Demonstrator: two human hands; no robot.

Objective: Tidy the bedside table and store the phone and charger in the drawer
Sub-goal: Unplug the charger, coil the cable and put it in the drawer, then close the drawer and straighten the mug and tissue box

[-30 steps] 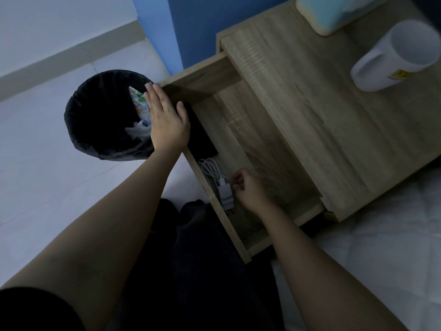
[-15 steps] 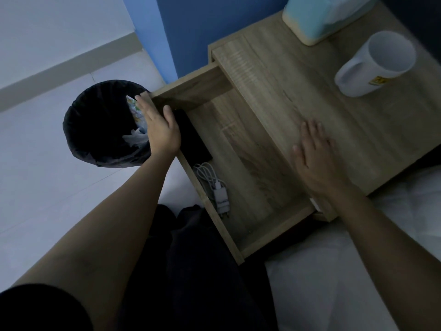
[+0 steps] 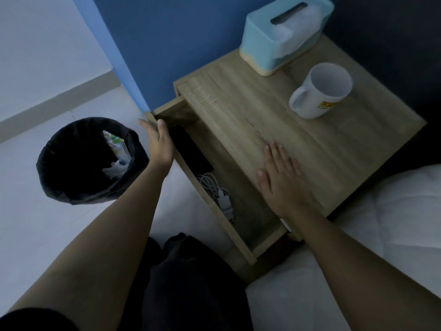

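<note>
The wooden bedside table [image 3: 298, 139] has its drawer [image 3: 238, 237] pulled partly out toward me. Inside it a black phone [image 3: 191, 151] lies along the drawer front, and beside it a white charger with coiled cable [image 3: 218, 192]. My left hand [image 3: 158, 142] presses flat against the outside of the drawer front near its far end, thumb over the top edge. My right hand [image 3: 281, 180] lies flat, fingers apart, on the tabletop near its front edge. Neither hand holds anything.
A white mug [image 3: 319, 91] and a light blue tissue box [image 3: 284, 32] stand at the back of the tabletop. A black-lined bin [image 3: 88, 161] with rubbish stands on the floor left of the drawer. White bedding [image 3: 393, 223] lies at right, a blue wall behind.
My right hand left the charger in the drawer and came to rest flat on the tabletop. The drawer now sits further in than before, with my left hand against its front.
</note>
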